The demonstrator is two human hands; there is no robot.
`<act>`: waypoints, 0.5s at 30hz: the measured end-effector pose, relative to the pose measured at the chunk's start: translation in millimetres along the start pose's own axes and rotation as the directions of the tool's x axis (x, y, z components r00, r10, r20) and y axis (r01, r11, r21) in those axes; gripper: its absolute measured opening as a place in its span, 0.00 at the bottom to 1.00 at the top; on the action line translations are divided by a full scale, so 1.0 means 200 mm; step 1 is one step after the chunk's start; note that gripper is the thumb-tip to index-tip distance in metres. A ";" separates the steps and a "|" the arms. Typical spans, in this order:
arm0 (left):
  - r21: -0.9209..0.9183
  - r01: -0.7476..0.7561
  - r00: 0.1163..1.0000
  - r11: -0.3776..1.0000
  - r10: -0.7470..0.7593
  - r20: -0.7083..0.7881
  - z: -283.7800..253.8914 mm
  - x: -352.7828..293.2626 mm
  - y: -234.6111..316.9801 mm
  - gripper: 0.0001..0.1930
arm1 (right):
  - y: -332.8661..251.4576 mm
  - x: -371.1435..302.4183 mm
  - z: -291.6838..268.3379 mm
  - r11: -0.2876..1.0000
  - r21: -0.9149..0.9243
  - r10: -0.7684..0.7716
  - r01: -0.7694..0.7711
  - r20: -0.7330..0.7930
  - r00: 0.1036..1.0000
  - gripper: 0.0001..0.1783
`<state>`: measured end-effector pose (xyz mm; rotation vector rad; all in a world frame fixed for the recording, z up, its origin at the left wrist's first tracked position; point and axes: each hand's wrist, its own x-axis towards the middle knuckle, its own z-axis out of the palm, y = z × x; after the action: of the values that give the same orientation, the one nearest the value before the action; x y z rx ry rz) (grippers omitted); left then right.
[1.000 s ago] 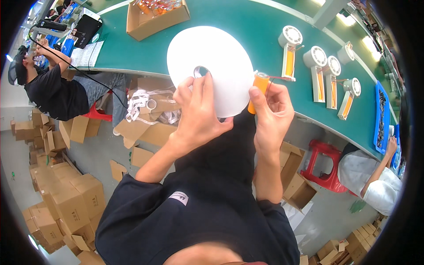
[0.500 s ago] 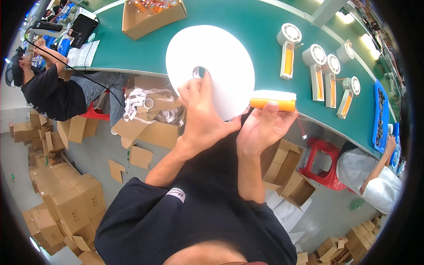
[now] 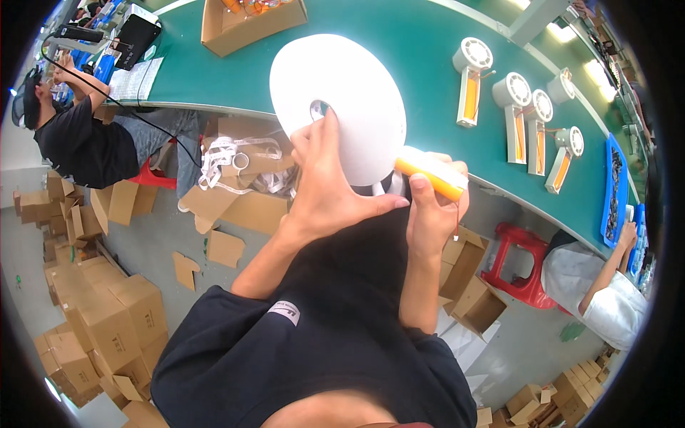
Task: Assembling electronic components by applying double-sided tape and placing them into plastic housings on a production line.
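Worker at the near edge of a green table [image 3: 432, 93], as I see it: the grip of the left hand [image 3: 321, 189] is closed on a large white disc [image 3: 357, 93] (tilted, index finger at its central hole), while the grip of the right hand [image 3: 432, 217] is clamped on an orange-and-white cylinder [image 3: 435, 177] beside the disc's lower right rim; beyond, 4 white fan units [image 3: 473, 93] with orange inserts
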<state>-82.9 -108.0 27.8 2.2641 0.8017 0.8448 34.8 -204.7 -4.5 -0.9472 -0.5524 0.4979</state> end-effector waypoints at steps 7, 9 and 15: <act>-0.159 0.123 0.982 0.980 -0.096 0.166 0.00 -0.04 -0.08 0.60 | -0.14 0.10 -0.04 0.958 -0.244 0.189 -0.152 0.137 0.972 0.12; -0.168 0.197 0.969 0.966 -0.166 0.185 -0.01 -0.02 -0.05 0.59 | -0.17 0.12 -0.05 0.925 -0.341 0.231 -0.168 0.152 0.961 0.13; -0.083 0.232 0.970 0.969 -0.225 0.091 0.05 0.01 0.01 0.55 | -0.19 0.16 -0.04 0.877 -0.459 0.264 -0.141 0.215 0.940 0.17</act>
<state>-74.1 -110.6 23.2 2.0621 0.9448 0.6653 70.2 -208.5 30.7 -1.3915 -0.8409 0.7193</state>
